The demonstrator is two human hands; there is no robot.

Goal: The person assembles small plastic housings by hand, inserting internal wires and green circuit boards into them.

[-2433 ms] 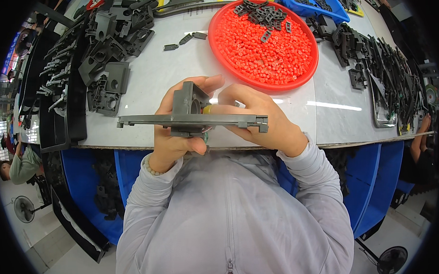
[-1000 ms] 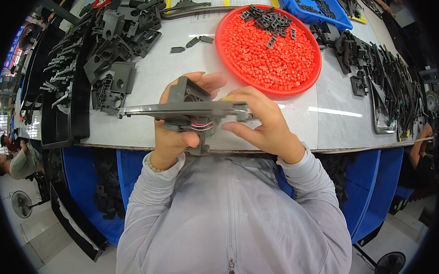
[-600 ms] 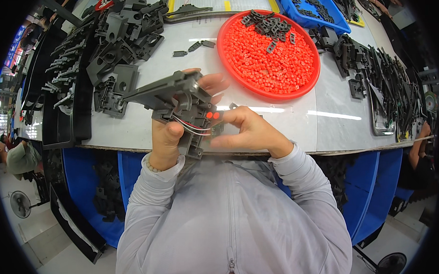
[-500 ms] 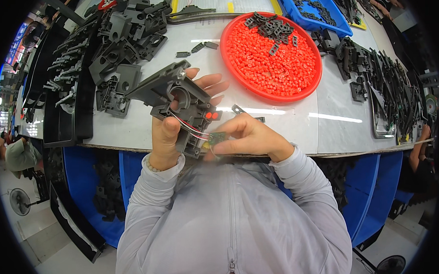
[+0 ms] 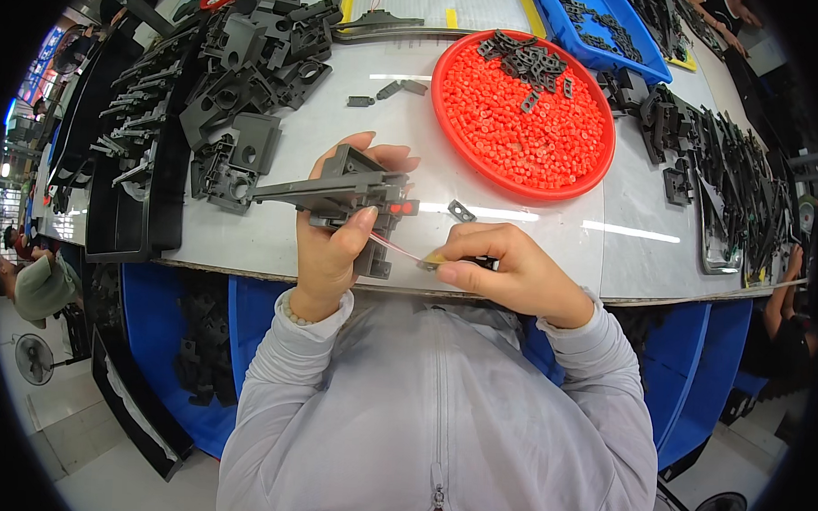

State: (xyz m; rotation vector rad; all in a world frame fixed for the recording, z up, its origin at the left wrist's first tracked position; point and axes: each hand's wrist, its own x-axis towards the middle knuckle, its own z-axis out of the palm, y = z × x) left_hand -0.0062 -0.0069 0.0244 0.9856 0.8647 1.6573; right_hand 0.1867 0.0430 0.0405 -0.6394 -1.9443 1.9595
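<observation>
My left hand (image 5: 332, 253) is closed around a dark grey plastic housing (image 5: 339, 194), held above the table's near edge. Two red plugs (image 5: 402, 207) show at the housing's right side. Thin red and white wires (image 5: 396, 247) run from it to a small circuit board (image 5: 429, 262), now seen nearly edge-on with a yellow patch. My right hand (image 5: 508, 270) pinches this board between thumb and fingers. A dark piece (image 5: 486, 262) shows at the right fingers; whether it is held, I cannot tell. Beyond them a small dark bracket (image 5: 462, 210) lies on the table.
A round red tray (image 5: 608, 163) holds red plugs and small dark brackets. Grey housings (image 5: 254, 61) are heaped at the left beside a black bin (image 5: 126, 237) of parts. Long dark parts (image 5: 745, 177) lie at the right; a blue tray (image 5: 650, 67) stands behind. Other people are nearby.
The housing has been turned in my left hand, its long arm now pointing left. My right hand has moved right with the board, which has tipped edge-on, and the wires are drawn straighter.
</observation>
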